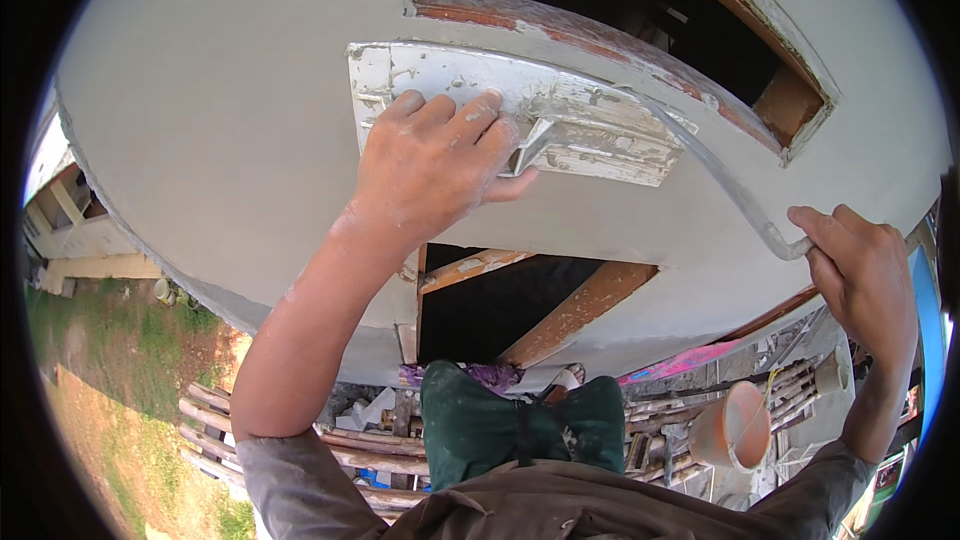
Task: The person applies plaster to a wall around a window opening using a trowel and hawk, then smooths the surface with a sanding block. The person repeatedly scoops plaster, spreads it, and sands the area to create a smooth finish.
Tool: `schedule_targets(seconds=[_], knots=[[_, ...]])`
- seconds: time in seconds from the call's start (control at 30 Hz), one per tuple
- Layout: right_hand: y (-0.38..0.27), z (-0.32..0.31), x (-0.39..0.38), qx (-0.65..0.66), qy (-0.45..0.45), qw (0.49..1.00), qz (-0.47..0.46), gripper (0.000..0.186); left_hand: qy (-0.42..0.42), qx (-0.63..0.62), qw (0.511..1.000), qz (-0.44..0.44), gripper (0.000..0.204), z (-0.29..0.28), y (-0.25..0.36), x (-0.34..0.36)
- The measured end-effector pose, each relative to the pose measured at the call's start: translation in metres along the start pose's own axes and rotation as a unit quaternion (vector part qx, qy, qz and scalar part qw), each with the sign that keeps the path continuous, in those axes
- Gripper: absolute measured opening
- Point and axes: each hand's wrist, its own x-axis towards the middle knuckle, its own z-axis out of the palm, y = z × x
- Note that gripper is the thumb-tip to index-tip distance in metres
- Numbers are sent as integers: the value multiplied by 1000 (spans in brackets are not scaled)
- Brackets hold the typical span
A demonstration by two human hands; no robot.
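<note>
My left hand (440, 145) is closed round the handle of a long white plastering float (610, 135), its face turned toward the wall. Grey mortar smears the float's back, mostly right of my fingers. In my right hand (850, 255) is the end of a thin grey metal tool (735, 190) with a bent neck, apparently a trowel seen nearly edge-on. Its far tip reaches the float's upper edge; whether they touch I cannot tell. Behind both lies the smooth grey plastered wall (230, 120).
A wood-framed opening (600, 25) is above the float, and another opening (500, 305) with slanted boards is below. Wooden poles (375, 460) form a platform under me. An orange bucket (735, 425) stands at the right. Grass (130, 340) shows far below left.
</note>
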Motion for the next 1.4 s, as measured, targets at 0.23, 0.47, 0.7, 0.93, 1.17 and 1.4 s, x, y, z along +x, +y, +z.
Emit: schedule_targets(seconds=[0.23,0.47,0.7,0.93,1.17,1.4], knots=[[-7,10,33,-6,40,997,-66,29,-11,14,1000,0,45,-2,1,4],[1,10,16,-40,20,999,-26,30,-5,14,1000,12,46,-2,0,5],[36,43,-55,67,-24,991,112,35,-37,13,999,12,46,-8,0,7],[42,140,-112,357,53,916,178,43,-44,13,999,17,47,-9,-1,5],[38,179,-113,420,12,883,209,41,-24,9,999,19,45,-9,2,5],[32,184,-108,433,-5,872,229,41,-30,16,999,24,44,-8,1,3]])
